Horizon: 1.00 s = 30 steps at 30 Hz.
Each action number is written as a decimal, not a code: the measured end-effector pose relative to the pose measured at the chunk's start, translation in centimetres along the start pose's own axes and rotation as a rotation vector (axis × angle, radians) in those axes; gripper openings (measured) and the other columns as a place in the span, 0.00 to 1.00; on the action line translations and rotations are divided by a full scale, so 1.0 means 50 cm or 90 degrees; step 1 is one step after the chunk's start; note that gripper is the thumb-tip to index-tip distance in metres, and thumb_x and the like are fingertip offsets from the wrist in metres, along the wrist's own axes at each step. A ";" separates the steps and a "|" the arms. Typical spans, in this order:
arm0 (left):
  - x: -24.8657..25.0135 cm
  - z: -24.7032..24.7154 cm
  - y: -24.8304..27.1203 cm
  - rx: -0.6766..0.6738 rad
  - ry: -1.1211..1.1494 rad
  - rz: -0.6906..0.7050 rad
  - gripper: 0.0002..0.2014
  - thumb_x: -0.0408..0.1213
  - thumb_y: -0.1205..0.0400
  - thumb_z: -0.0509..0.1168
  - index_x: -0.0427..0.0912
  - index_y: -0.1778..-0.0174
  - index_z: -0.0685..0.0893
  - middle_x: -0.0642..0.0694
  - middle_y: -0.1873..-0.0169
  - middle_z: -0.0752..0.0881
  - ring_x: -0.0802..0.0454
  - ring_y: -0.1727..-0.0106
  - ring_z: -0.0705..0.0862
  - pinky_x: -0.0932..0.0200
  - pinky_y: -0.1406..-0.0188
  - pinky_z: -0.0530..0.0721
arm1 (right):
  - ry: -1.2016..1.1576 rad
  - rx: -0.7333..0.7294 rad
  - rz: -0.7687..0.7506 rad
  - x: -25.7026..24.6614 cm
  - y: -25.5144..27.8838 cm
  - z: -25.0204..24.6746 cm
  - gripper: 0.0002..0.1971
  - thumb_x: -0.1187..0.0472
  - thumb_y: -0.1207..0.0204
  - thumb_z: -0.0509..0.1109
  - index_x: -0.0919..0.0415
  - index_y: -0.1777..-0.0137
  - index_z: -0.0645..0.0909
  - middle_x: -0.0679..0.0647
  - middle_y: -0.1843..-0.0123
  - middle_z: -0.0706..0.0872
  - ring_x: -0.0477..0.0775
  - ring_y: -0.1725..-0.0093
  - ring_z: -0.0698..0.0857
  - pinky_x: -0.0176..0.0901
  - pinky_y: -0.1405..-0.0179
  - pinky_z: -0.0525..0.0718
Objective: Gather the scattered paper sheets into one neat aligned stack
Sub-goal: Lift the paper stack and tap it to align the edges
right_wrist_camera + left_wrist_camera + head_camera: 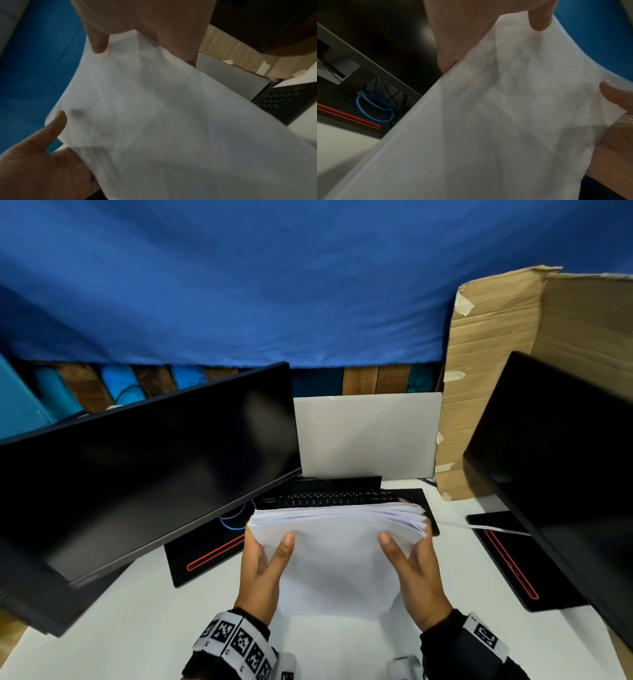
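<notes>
Head view shows the paper stack (337, 546) held upright over the white desk (137, 628), just before the keyboard (329, 498) — likely so its lower edge can be tapped square, since the top edges fan unevenly. Left hand (263, 570) and right hand (416, 573) clasp its sides — thumbs in front, fingers behind
</notes>
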<state>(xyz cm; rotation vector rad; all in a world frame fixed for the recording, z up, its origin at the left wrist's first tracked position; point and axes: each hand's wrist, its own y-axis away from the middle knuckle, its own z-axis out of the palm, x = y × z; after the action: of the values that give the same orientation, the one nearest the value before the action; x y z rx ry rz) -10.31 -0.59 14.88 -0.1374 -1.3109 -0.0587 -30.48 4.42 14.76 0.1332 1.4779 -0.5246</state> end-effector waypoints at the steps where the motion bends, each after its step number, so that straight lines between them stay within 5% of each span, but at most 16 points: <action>1: 0.003 0.003 0.001 0.001 0.001 0.004 0.35 0.54 0.33 0.72 0.55 0.28 0.71 0.50 0.34 0.83 0.53 0.30 0.80 0.39 0.24 0.71 | 0.013 0.025 -0.016 0.001 0.001 0.002 0.36 0.41 0.34 0.76 0.46 0.27 0.67 0.45 0.32 0.80 0.50 0.28 0.77 0.57 0.23 0.71; 5: 0.013 0.011 -0.001 0.006 -0.004 0.015 0.41 0.62 0.37 0.74 0.54 0.29 0.72 0.48 0.34 0.83 0.50 0.29 0.79 0.37 0.25 0.71 | 0.080 0.097 -0.122 -0.013 0.006 0.016 0.34 0.63 0.23 0.68 0.33 0.26 0.58 0.29 0.25 0.67 0.40 0.21 0.64 0.33 0.21 0.64; 9: 0.011 0.009 -0.002 0.007 -0.014 0.008 0.37 0.59 0.36 0.74 0.55 0.30 0.73 0.48 0.35 0.84 0.49 0.30 0.80 0.36 0.26 0.72 | 0.286 0.083 -0.258 -0.024 0.006 0.021 0.30 0.67 0.17 0.60 0.31 0.26 0.63 0.48 0.26 0.67 0.38 0.25 0.68 0.21 0.29 0.65; 13: 0.010 0.008 0.002 0.013 -0.028 0.003 0.35 0.59 0.35 0.73 0.56 0.31 0.73 0.49 0.37 0.85 0.50 0.32 0.82 0.37 0.26 0.73 | 0.308 0.070 -0.237 -0.029 0.005 0.026 0.18 0.61 0.20 0.65 0.39 0.35 0.75 0.52 0.29 0.69 0.34 0.29 0.69 0.15 0.35 0.66; 20: -0.003 0.003 0.002 0.032 -0.018 0.004 0.32 0.53 0.30 0.70 0.55 0.29 0.71 0.49 0.33 0.82 0.49 0.30 0.79 0.39 0.26 0.73 | 0.302 0.075 -0.216 -0.028 0.011 0.032 0.22 0.60 0.20 0.65 0.41 0.29 0.67 0.46 0.28 0.67 0.34 0.28 0.69 0.19 0.33 0.68; 23: -0.019 -0.003 -0.004 0.039 -0.021 0.002 0.21 0.39 0.22 0.66 0.51 0.32 0.75 0.51 0.40 0.86 0.52 0.37 0.84 0.55 0.38 0.83 | 0.179 0.110 -0.126 -0.006 0.001 0.024 0.29 0.61 0.20 0.64 0.49 0.21 0.58 0.45 0.26 0.70 0.40 0.25 0.70 0.34 0.26 0.69; 26: -0.024 -0.001 -0.003 0.027 -0.014 -0.023 0.17 0.28 0.18 0.57 0.47 0.36 0.78 0.54 0.49 0.90 0.60 0.51 0.88 0.70 0.59 0.85 | 0.119 0.058 -0.016 0.031 -0.011 0.009 0.18 0.51 0.19 0.62 0.52 0.32 0.67 0.41 0.38 0.80 0.43 0.36 0.78 0.43 0.32 0.73; 28: -0.024 0.001 -0.003 0.023 -0.002 -0.046 0.17 0.29 0.17 0.56 0.46 0.35 0.78 0.51 0.50 0.91 0.60 0.54 0.89 0.70 0.63 0.85 | 0.111 0.022 0.042 0.050 -0.016 0.006 0.09 0.58 0.17 0.61 0.50 0.38 0.71 0.49 0.46 0.84 0.49 0.42 0.81 0.41 0.36 0.76; 30: -0.020 0.004 -0.007 0.026 0.008 -0.052 0.16 0.31 0.17 0.56 0.47 0.36 0.78 0.52 0.52 0.91 0.57 0.52 0.89 0.69 0.64 0.85 | 0.154 0.043 0.030 0.054 -0.019 0.010 0.11 0.64 0.16 0.58 0.44 0.50 0.70 0.60 0.55 0.82 0.52 0.52 0.81 0.44 0.46 0.78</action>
<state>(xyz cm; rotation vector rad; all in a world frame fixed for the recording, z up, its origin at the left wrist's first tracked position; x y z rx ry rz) -10.81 -0.92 13.98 -0.0483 -1.3041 -0.1026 -30.41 2.69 12.41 0.2912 1.6885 -0.5345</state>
